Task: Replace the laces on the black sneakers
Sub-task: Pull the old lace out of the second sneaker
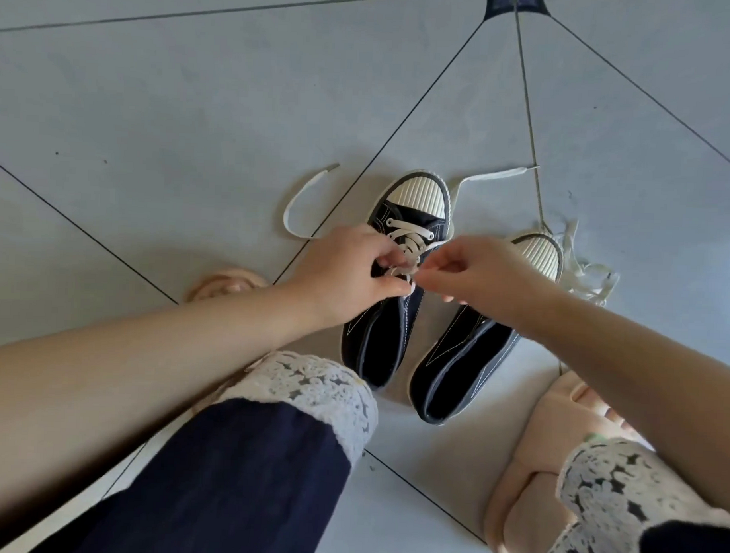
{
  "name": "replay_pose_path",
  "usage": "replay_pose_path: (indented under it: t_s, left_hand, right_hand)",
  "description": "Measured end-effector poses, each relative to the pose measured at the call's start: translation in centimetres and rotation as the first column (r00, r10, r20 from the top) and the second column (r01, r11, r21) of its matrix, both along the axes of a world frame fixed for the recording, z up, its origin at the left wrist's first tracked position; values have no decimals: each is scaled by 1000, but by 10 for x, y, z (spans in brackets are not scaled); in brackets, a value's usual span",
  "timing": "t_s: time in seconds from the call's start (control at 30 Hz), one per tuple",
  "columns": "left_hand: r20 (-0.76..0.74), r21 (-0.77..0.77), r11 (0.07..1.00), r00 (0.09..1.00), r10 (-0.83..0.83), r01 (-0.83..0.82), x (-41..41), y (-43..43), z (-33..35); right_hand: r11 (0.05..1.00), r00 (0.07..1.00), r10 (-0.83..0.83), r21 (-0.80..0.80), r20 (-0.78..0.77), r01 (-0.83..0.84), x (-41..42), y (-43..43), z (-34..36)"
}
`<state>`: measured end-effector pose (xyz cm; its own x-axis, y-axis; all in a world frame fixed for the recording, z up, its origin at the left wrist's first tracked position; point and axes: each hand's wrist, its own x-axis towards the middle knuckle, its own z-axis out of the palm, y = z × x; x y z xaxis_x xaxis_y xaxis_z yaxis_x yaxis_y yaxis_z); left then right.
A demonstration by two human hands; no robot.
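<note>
On the tiled floor (195, 105) we have the half-laced sneaker (375, 343) with the other sneaker (463, 375) just beside it. Our left hand (347, 271) and right hand (483, 276) each pinch the white lace (410, 236) with curled fingers over the middle eyelets. Its loose ends trail on the floor; a tangle of laces (587, 271) lies near the other sneaker's toe

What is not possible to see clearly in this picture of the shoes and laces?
Head view:
- Upper eyelets of the laced sneaker: covered by the left hand and right hand, both pinching the lace.
- Middle of the other sneaker: behind the right hand.
- Loose laces: tangled, number unclear.
</note>
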<state>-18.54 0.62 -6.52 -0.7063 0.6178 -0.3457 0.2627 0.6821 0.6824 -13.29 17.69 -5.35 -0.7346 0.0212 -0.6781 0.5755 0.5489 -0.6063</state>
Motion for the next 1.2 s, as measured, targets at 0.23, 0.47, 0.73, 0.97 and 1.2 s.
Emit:
replay_pose_path:
  t_s: [0.23, 0.47, 0.73, 0.97, 1.2]
  left_hand:
    - [215, 14, 990, 967, 136, -143, -1, -1, -6]
    - [608, 98, 949, 773, 181, -300, 4, -21, -8]
    - [561, -39, 857, 698, 445, -514, -4, -31, -13]
    - [609, -297, 689, 425, 670, -661, -10, -49, -20]
    - [410, -199, 803, 697, 589, -562, -13, -44, -19]
  right_hand:
    - [992, 994, -100, -79, -31, 98, 2, -23, -8]
    - [895, 974, -208, -384, 94, 228, 17, -12, -8]
    - [687, 944, -258, -647, 206, 329, 2, 5, 12]
    - [466, 658, -743, -614, 118, 637, -18, 61, 45]
    - [608, 680, -733, -452, -5, 653, -22, 75, 45]
